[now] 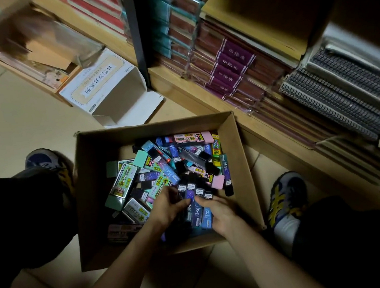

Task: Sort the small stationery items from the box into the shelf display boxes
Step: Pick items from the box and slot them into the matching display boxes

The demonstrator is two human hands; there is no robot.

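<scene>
— Where are the hands?
— Lower centre, in the box [94, 155]: left hand [168, 210] and right hand [218, 211], fingers closed round blue cases [195, 209].
— Around?
— Shelf [202, 94] upper right.

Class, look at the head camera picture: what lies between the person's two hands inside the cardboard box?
In the head view, a bunch of dark blue and purple slim cases lies between the left hand and right hand, both touching it.

1 cardboard box [238, 152], 2 hands, 2 shoes.
</scene>
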